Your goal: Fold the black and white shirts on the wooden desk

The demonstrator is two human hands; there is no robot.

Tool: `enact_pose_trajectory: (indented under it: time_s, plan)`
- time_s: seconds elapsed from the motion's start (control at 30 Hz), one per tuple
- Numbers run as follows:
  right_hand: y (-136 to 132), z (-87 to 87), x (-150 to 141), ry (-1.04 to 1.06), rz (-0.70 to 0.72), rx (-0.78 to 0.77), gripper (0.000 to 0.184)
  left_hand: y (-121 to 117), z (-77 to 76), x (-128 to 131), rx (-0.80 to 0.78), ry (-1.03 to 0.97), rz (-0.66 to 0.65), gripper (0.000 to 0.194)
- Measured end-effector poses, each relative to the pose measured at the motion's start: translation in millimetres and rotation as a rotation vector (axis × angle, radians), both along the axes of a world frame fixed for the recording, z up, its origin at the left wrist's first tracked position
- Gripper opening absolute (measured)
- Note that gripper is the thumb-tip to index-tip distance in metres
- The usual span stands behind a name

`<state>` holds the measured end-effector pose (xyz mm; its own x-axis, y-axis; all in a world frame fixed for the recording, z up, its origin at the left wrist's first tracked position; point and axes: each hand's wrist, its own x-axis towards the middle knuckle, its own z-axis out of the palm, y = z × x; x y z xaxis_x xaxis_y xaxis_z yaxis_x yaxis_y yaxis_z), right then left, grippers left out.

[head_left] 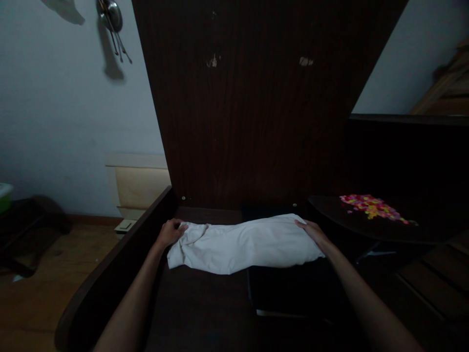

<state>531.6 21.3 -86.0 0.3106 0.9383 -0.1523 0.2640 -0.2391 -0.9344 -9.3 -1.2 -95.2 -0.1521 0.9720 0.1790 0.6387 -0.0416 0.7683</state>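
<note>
A white garment [242,244], folded into a long, wrinkled strip, lies across the dark desk surface. At its left end my left hand [171,233] grips the upper corner, thumb over the cloth. My right hand [312,231] holds the upper right corner, thumb on top and the other fingers hidden behind. Part of the garment rests over a flat black object [289,291], which shows a pale edge near the front. I cannot tell exactly what kind of garment it is.
A dark wooden panel [249,122] rises behind the desk. A raised side board [120,264] borders the left. On the right, a rounded shelf [340,222] bears a pile of colourful small pieces [372,206]. A metal wall fixture [112,17] hangs upper left.
</note>
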Motion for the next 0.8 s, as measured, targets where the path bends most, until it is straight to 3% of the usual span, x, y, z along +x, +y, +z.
enact_pose_trajectory:
  time_s: [0.2,0.37,0.43,0.6,0.8]
  plan:
    - [-4.7,0.7,-0.7,0.104,0.041,0.057,0.024,-5.9,11.2,5.8,0.134,-0.315,0.109,0.039]
    - [-17.6,13.9,-1.0,0.229,0.063,0.177,0.034,-12.1,30.2,5.2,0.298,-0.442,0.192,0.04]
    - [-21.7,21.5,5.8,0.249,0.025,0.277,0.04,-13.1,35.9,3.4,0.353,-0.483,0.222,0.04]
    - [-24.8,38.8,31.2,0.295,-0.22,0.577,0.048,-14.0,44.0,3.5,0.495,-0.531,0.282,0.036]
    - [-26.6,41.4,32.6,0.264,-0.24,0.586,0.039,-12.7,43.7,7.9,0.575,-0.558,0.341,0.031]
